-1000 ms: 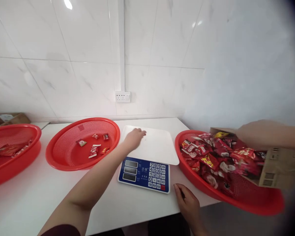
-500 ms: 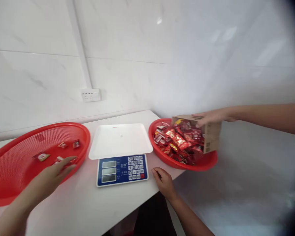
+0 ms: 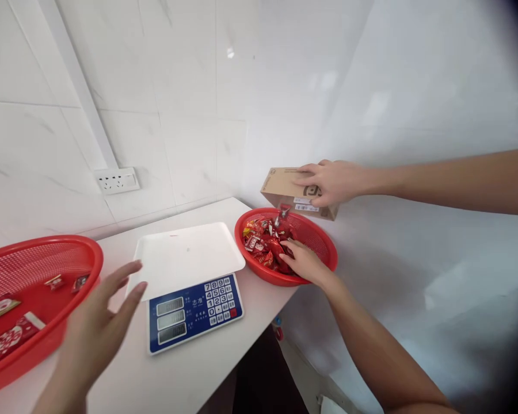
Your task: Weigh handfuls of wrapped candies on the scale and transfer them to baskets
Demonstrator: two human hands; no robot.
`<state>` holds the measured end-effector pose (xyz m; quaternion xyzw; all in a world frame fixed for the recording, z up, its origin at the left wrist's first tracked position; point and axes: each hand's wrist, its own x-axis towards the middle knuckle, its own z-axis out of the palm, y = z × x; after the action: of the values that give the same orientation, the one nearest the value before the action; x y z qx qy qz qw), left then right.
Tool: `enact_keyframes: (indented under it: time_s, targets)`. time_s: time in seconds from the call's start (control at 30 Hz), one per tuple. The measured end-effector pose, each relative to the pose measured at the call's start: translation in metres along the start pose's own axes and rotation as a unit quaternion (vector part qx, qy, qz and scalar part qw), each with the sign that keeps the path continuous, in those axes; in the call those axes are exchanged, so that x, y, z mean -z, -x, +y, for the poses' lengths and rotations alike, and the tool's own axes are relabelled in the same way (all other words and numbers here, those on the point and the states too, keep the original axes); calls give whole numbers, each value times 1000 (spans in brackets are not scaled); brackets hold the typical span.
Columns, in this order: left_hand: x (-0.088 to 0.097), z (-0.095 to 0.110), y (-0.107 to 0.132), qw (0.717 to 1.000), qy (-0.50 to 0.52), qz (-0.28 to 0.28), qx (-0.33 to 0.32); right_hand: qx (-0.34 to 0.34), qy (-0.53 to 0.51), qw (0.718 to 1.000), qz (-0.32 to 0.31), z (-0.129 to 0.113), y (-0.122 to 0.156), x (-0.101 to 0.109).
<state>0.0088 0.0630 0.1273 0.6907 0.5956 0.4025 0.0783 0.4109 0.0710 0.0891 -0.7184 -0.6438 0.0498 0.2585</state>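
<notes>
1. Head view: the right hand (image 3: pixel 304 261) reaches into the basket of sweets (image 3: pixel 323 244), its fingers lying down among the red sweets (image 3: pixel 265 244). Whether they have closed on a wrapper I cannot tell, since the fingertips are buried in the pile.
2. Above that hand and a little beyond it, another person's hand (image 3: pixel 332 181) holds a cardboard box (image 3: pixel 285 190) tilted over the basket, and a loose sweet shows just under its open end.
3. The left hand (image 3: pixel 99 319) hovers with fingers spread wide and holds nothing. A second basket (image 3: pixel 75 247) with a few wrapped pieces sits just to its left, and the scale (image 3: pixel 190 276) lies just to its right, its white tray bare.
4. Risk, as I judge it: sweets tipping from the box could land on the right hand or bounce over the rim beside it, because the box hangs right above the wrist.
5. The basket of sweets sits close to the table edge under the right forearm, so a downward press or a sideways drag from that hand could tip it off.
</notes>
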Motion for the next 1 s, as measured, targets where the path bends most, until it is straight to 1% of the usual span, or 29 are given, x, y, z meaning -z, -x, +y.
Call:
enact_keyframes:
  time_s: [0.03, 0.07, 0.1, 0.13, 0.17, 0.27, 0.3, 0.33, 0.37, 0.4, 0.43, 0.53, 0.57, 0.6, 0.63, 0.67, 0.7, 0.73, 0.87, 0.93, 1.0]
  targets:
    - [-8, 10, -1, 1000, 21, -13, 2, -20, 20, 999, -22, 4, -10, 4]
    - [-15, 19, -2, 999, 47, -28, 1, -31, 26, 999, -36, 7, -19, 13]
    - [-21, 26, -2, 996, 72, -45, 2, -35, 22, 998, -44, 8, -29, 27]
    - [-25, 30, -2, 994, 95, -58, 5, -32, 8, 999, -34, 8, -40, 49]
    - [-28, 33, -2, 991, 114, -70, 9, -9, -11, 999, -38, 8, -51, 77]
    - [-33, 31, 0, 985, 139, -100, 23, 12, -2, 1000, 3, 8, -83, 171]
    - [-34, 28, 0, 984, 142, -106, 26, 40, 38, 998, -10, 10, -89, 193]
    - [-34, 25, 0, 983, 144, -112, 31, 63, 67, 995, 31, 12, -93, 205]
    - [-34, 22, -1, 981, 150, -116, 38, 68, 71, 995, 32, 15, -92, 203]
    - [-33, 18, -2, 979, 160, -118, 47, 59, 51, 997, 18, 18, -87, 189]
    - [-32, 15, -4, 977, 169, -118, 57, 40, 30, 998, 30, 21, -80, 164]
    - [-30, 5, -9, 972, 189, -115, 82, 31, 22, 999, -30, 28, -57, 63]
    - [-29, 2, -11, 971, 192, -111, 87, 25, 20, 998, -47, 30, -52, 34]
    - [-28, -1, -13, 971, 193, -107, 90, 22, 17, 995, -98, 32, -50, 11]
    - [-28, -4, -14, 971, 193, -105, 93, 6, 22, 994, -105, 33, -50, -4]
    - [-27, -6, -15, 972, 191, -103, 95, -5, 26, 993, -114, 34, -51, -13]
    - [-26, -8, -16, 972, 187, -102, 97, -13, 30, 993, -113, 35, -53, -15]
    - [-26, -10, -16, 973, 183, -100, 98, -20, 33, 994, -103, 36, -56, -14]
    - [-22, -13, -17, 978, 168, -88, 89, -25, 20, 997, -72, 40, -65, 8]
    - [-20, -14, -17, 978, 168, -87, 86, -29, -11, 999, -33, 39, -70, 19]
    - [-19, -13, -17, 978, 174, -86, 81, -30, -54, 998, 2, 32, -76, 27]
